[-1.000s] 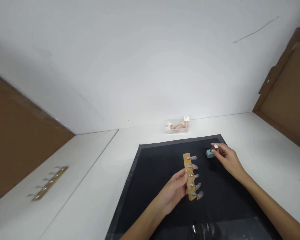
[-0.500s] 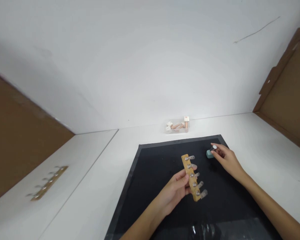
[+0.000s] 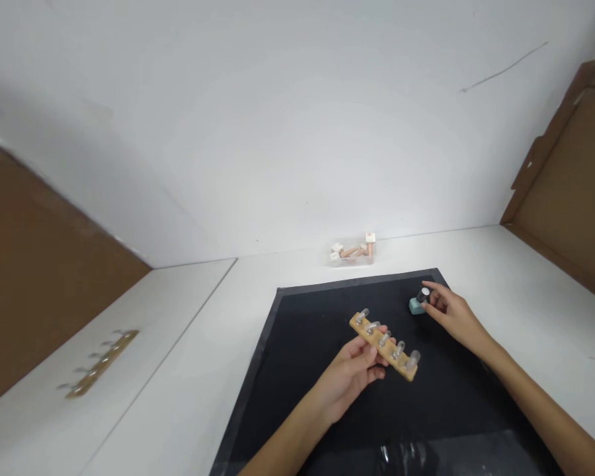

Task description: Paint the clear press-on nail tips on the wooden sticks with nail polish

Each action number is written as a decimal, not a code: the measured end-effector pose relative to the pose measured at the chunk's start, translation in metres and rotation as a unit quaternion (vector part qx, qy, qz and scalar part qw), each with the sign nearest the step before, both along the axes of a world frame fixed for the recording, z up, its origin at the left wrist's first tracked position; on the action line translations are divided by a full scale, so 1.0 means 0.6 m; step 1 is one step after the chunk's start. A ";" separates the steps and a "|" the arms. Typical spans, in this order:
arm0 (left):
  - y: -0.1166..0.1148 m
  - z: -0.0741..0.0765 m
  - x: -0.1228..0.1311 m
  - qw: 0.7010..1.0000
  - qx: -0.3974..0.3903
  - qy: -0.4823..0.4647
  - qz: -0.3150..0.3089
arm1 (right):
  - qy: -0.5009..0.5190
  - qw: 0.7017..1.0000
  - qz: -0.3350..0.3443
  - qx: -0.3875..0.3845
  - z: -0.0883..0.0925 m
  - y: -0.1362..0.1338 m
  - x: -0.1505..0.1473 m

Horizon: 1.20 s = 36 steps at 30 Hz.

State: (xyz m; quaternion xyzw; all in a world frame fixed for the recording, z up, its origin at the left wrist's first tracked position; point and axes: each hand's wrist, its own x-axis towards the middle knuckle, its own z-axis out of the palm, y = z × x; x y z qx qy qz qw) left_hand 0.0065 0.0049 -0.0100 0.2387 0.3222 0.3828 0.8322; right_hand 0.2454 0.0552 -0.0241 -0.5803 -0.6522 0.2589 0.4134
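Observation:
My left hand (image 3: 350,377) pinches a narrow wooden strip (image 3: 393,357) around its middle, above the black mat (image 3: 307,344). Several clear nail tips (image 3: 385,338) stand out from this strip in a row, tilted toward the upper right. At the mat's far right, a nail polish bottle (image 3: 416,305) with teal glass and a black cap stands upright. Beside its cap is my right hand (image 3: 449,311), thumb and forefinger apart; whether a fingertip still touches the cap is hard to see.
On the white table to the left lies another wooden strip (image 3: 102,363) with clear tips. Behind the mat, a clear tray (image 3: 352,260) holds small brush-like pieces with white blocks. Brown cardboard panels (image 3: 44,264) stand at both sides, a white wall behind.
The wooden strip has turned in my left hand, its lower end swinging right and up. My right thumb and forefinger have spread and drawn slightly right from the bottle's cap.

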 end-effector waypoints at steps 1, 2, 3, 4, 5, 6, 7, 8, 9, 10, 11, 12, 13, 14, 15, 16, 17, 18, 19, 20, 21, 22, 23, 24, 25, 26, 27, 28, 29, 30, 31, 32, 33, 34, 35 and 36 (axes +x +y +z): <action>0.000 0.001 0.001 1.000 -0.001 0.000 0.007 | 0.000 1.000 0.001 -0.004 0.003 0.000 0.004; -0.001 0.002 0.001 1.000 -0.002 0.000 0.013 | 0.000 1.000 0.002 -0.008 0.008 0.001 0.008; -0.002 0.003 0.002 1.000 -0.001 0.001 0.019 | 0.000 1.000 0.002 -0.012 0.014 0.001 0.013; -0.003 0.005 0.003 1.000 0.000 0.002 0.025 | 0.001 1.000 0.002 -0.016 0.022 0.000 0.019; -0.004 0.006 0.003 1.000 0.001 0.004 0.031 | 0.002 1.000 0.001 -0.020 0.032 -0.001 0.024; -0.005 0.007 0.004 0.999 0.002 0.005 0.037 | 0.003 1.000 0.000 -0.024 0.042 -0.005 0.029; -0.006 0.008 0.004 0.999 0.004 0.006 0.042 | 0.006 1.000 0.000 -0.028 0.053 -0.011 0.033; -0.006 0.008 0.004 0.999 0.006 0.006 0.047 | 0.008 0.999 0.001 -0.032 0.063 -0.021 0.035; -0.007 0.008 0.004 0.999 0.009 0.007 0.052 | 0.013 0.999 0.006 -0.039 0.071 -0.034 0.034; -0.008 0.007 0.004 0.998 0.011 0.008 0.056 | 0.018 0.999 0.012 -0.045 0.076 -0.051 0.030; -0.009 0.005 0.004 0.998 0.015 0.008 0.060 | 0.027 0.998 0.020 -0.058 0.078 -0.070 0.022; -0.009 0.004 0.005 0.998 0.019 0.007 0.065 | 0.064 0.993 0.031 -0.089 0.075 -0.092 0.011; -0.010 0.002 0.005 0.997 0.023 0.006 0.069 | 0.102 0.988 0.037 -0.109 0.069 -0.115 -0.003; -0.011 0.000 0.006 0.997 0.029 0.004 0.072 | 0.140 0.983 0.041 -0.115 0.060 -0.137 -0.019; -0.012 -0.001 0.008 0.997 0.035 0.003 0.074 | 0.174 0.976 0.053 -0.120 0.049 -0.158 -0.035; -0.013 -0.003 0.009 0.997 0.042 0.003 0.072 | 0.206 0.969 0.065 -0.123 0.038 -0.176 -0.051; -0.014 -0.003 0.011 0.996 0.048 0.004 0.068 | 0.237 0.962 0.057 -0.121 0.027 -0.190 -0.066; -0.015 -0.004 0.013 0.997 0.053 0.005 0.063 | 0.266 0.955 0.048 -0.120 0.018 -0.202 -0.079; -0.017 -0.004 0.016 0.997 0.056 0.007 0.057 | 0.295 0.947 0.044 -0.122 0.010 -0.209 -0.089; -0.019 -0.004 0.018 0.997 0.057 0.009 0.052 | 0.326 0.937 0.039 -0.123 0.005 -0.214 -0.097; -0.022 -0.004 0.020 0.997 0.058 0.011 0.047 | 0.356 0.929 0.003 -0.104 0.000 -0.218 -0.103; -0.025 -0.004 0.022 0.997 0.059 0.014 0.041 | 0.374 0.922 -0.013 -0.100 -0.003 -0.220 -0.107; -0.028 -0.003 0.024 0.997 0.061 0.016 0.034 | 0.386 0.918 -0.024 -0.093 -0.006 -0.221 -0.110; -0.032 -0.004 0.027 0.997 0.063 0.020 0.027 | 0.395 0.915 -0.038 -0.073 -0.008 -0.223 -0.111; -0.035 -0.004 0.029 0.997 0.063 0.023 0.023 | 0.400 0.914 -0.048 -0.052 -0.010 -0.226 -0.112; -0.039 -0.006 0.031 0.997 0.063 0.027 0.018 | 0.402 0.913 -0.057 -0.033 -0.012 -0.229 -0.112; -0.042 -0.008 0.034 0.997 0.065 0.031 0.013 | 0.400 0.913 -0.070 -0.019 -0.013 -0.234 -0.112; -0.046 -0.011 0.036 0.997 0.068 0.035 0.007 | 0.398 0.914 -0.084 -0.008 -0.014 -0.239 -0.110; -0.049 -0.014 0.038 0.996 0.074 0.039 -0.007 | 0.393 0.914 -0.097 0.002 -0.014 -0.245 -0.107; -0.053 -0.018 0.041 0.995 0.086 0.042 -0.027 | 0.387 0.915 -0.111 0.013 -0.015 -0.251 -0.102; -0.057 -0.021 0.043 0.993 0.098 0.042 -0.054 | 0.379 0.917 -0.125 0.026 -0.015 -0.259 -0.094; -0.060 -0.024 0.045 0.989 0.111 0.041 -0.085 | 0.369 0.918 -0.141 0.041 -0.017 -0.268 -0.082; -0.063 -0.026 0.047 0.984 0.122 0.043 -0.119 | 0.358 0.918 -0.163 0.058 -0.021 -0.279 -0.065; -0.066 -0.028 0.048 0.980 0.130 0.046 -0.147 | 0.347 0.916 -0.189 0.072 -0.026 -0.293 -0.042; -0.068 -0.028 0.049 0.976 0.133 0.048 -0.167 | 0.337 0.912 -0.220 0.085 -0.033 -0.310 -0.014; -0.070 -0.028 0.049 0.974 0.131 0.049 -0.179 | 0.333 0.903 -0.255 0.096 -0.041 -0.330 0.019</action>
